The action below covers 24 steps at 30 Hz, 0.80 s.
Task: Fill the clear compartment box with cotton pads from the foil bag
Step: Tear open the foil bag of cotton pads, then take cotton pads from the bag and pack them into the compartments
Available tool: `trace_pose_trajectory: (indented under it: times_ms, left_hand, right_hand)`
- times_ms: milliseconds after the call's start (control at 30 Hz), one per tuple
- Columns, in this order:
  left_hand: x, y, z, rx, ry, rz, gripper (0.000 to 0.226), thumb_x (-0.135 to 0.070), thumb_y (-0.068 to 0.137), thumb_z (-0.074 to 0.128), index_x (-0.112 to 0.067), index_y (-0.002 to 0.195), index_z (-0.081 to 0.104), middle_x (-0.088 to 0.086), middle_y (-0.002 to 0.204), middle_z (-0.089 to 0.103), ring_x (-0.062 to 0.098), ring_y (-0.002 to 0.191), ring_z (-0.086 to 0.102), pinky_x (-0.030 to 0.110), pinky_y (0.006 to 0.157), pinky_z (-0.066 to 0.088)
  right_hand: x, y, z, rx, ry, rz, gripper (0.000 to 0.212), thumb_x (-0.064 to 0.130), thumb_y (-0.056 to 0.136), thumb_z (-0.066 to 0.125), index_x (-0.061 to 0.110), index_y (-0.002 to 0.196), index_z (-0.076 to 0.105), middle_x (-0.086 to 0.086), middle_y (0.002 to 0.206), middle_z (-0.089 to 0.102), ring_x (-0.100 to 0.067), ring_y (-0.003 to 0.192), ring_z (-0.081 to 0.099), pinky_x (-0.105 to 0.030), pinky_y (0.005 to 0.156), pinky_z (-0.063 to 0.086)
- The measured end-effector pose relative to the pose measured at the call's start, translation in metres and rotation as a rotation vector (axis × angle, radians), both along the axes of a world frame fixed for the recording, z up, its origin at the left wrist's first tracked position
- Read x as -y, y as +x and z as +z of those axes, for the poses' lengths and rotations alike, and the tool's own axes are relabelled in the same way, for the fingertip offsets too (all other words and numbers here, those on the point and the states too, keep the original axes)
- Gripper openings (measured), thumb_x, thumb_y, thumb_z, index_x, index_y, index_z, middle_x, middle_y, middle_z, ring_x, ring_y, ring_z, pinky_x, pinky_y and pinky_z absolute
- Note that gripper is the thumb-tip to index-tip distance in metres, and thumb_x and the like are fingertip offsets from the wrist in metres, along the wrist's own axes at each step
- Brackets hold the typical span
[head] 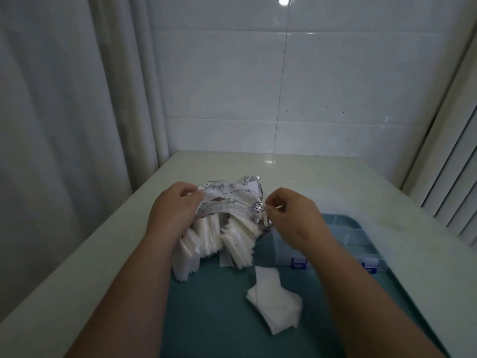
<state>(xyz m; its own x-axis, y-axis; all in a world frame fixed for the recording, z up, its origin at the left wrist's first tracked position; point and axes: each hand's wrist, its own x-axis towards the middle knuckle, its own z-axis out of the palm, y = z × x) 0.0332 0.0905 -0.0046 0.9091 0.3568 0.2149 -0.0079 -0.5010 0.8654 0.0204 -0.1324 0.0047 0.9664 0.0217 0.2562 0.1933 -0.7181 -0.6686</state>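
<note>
Head view, left hand [173, 211] grips foil bag [233, 193]

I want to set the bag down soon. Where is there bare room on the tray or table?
Free: the near left of the tray, bordered by the spilled pads and the loose pads; the table behind the bag, up to the wall. Crowded: below the bag, and at right, where the box sits.
</note>
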Motion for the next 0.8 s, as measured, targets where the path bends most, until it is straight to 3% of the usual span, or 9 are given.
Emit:
trace_pose_trajectory:
  times_ms: [67, 167, 300, 400, 500, 567, 700, 800]
  left_hand:
    - [0.002, -0.005, 0.006, 0.05, 0.129, -0.016, 0.013, -0.037, 0.087, 0.06, -0.033, 0.097, 0.067, -0.011, 0.105, 0.064, 0.012, 0.096, 0.06, 0.037, 0.088, 0.051]
    - [0.006, -0.011, 0.014, 0.12, 0.228, -0.094, 0.008, -0.028, 0.086, 0.063, -0.032, 0.088, 0.069, -0.016, 0.094, 0.067, 0.009, 0.082, 0.061, 0.03, 0.075, 0.05]
    - [0.014, -0.02, 0.02, 0.211, 0.326, -0.269, 0.009, -0.021, 0.082, 0.07, -0.03, 0.084, 0.072, -0.016, 0.081, 0.065, 0.006, 0.069, 0.055, 0.021, 0.063, 0.042]
    - [0.023, -0.025, 0.021, 0.25, 0.45, -0.413, 0.01, -0.023, 0.079, 0.07, -0.032, 0.082, 0.072, -0.017, 0.079, 0.064, 0.005, 0.077, 0.055, 0.02, 0.068, 0.043]
    - [0.026, -0.022, 0.016, 0.276, 0.634, -0.458, 0.01, -0.033, 0.072, 0.063, -0.037, 0.077, 0.07, -0.019, 0.082, 0.064, 0.004, 0.085, 0.053, 0.028, 0.078, 0.044]
    - [0.026, -0.019, 0.014, 0.271, 0.681, -0.452, 0.013, -0.034, 0.07, 0.06, -0.038, 0.077, 0.07, -0.02, 0.084, 0.063, 0.008, 0.088, 0.052, 0.03, 0.081, 0.043]
    - [0.028, -0.019, 0.013, 0.229, 0.709, -0.496, 0.016, -0.03, 0.068, 0.059, -0.039, 0.073, 0.072, -0.018, 0.084, 0.064, 0.007, 0.09, 0.054, 0.032, 0.085, 0.045]
    - [0.03, -0.021, 0.013, 0.194, 0.69, -0.506, 0.017, -0.029, 0.067, 0.059, -0.04, 0.071, 0.071, -0.018, 0.083, 0.063, 0.008, 0.089, 0.056, 0.035, 0.085, 0.047]
  right_hand:
    - [0.007, -0.001, 0.003, 0.0, 0.012, 0.02, 0.005, 0.026, 0.092, 0.059, 0.028, 0.091, 0.064, 0.012, 0.09, 0.066, -0.005, 0.08, 0.059, -0.02, 0.065, 0.044]
    - [0.015, 0.0, 0.009, -0.009, -0.005, 0.053, 0.007, 0.022, 0.09, 0.061, 0.025, 0.093, 0.067, 0.014, 0.084, 0.064, -0.006, 0.08, 0.059, -0.02, 0.069, 0.044]
    - [0.018, -0.005, 0.021, -0.095, -0.082, 0.138, 0.01, 0.019, 0.088, 0.065, 0.024, 0.095, 0.07, 0.009, 0.09, 0.068, -0.006, 0.082, 0.061, -0.018, 0.069, 0.046]
    - [0.024, -0.017, 0.029, -0.158, -0.264, 0.271, 0.017, 0.021, 0.083, 0.071, 0.029, 0.098, 0.072, 0.013, 0.089, 0.068, 0.0, 0.075, 0.059, -0.011, 0.062, 0.043]
    - [0.025, -0.03, 0.029, -0.215, -0.451, 0.393, 0.024, 0.028, 0.078, 0.076, 0.038, 0.099, 0.071, 0.027, 0.083, 0.062, 0.009, 0.07, 0.055, -0.006, 0.057, 0.036]
    - [0.022, -0.037, 0.025, -0.231, -0.495, 0.434, 0.028, 0.034, 0.078, 0.077, 0.041, 0.104, 0.069, 0.031, 0.086, 0.059, 0.008, 0.078, 0.055, -0.008, 0.062, 0.036]
    - [0.011, -0.043, 0.017, -0.281, -0.572, 0.504, 0.04, 0.037, 0.078, 0.077, 0.038, 0.117, 0.065, 0.021, 0.114, 0.065, -0.002, 0.099, 0.058, -0.021, 0.084, 0.047]
    - [0.01, -0.048, 0.021, -0.274, -0.599, 0.515, 0.046, 0.039, 0.076, 0.078, 0.037, 0.12, 0.064, 0.019, 0.118, 0.065, -0.004, 0.104, 0.059, -0.022, 0.087, 0.046]
